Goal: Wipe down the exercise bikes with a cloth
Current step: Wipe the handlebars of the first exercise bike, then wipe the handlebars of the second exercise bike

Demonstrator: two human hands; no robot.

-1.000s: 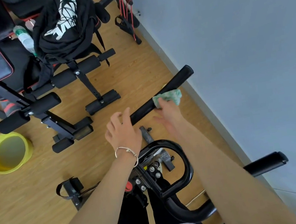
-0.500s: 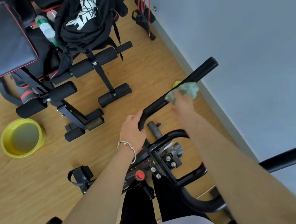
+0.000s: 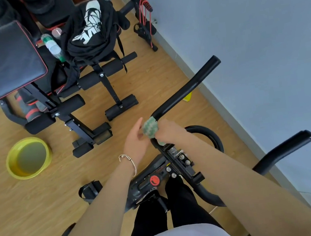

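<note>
I see one exercise bike (image 3: 178, 166) with two handlebars, the nearer handlebar (image 3: 188, 90) running long from lower left up-right toward the wall, and one green cloth (image 3: 150, 127) bunched round its lower end, gripped by the right hand (image 3: 169, 131), while the left hand (image 3: 136, 142) lies open just beside it.

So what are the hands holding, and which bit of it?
The right hand grips the green cloth, bunched around the lower end of the black handlebar. The left hand holds nothing; it lies open beside the cloth.
</note>
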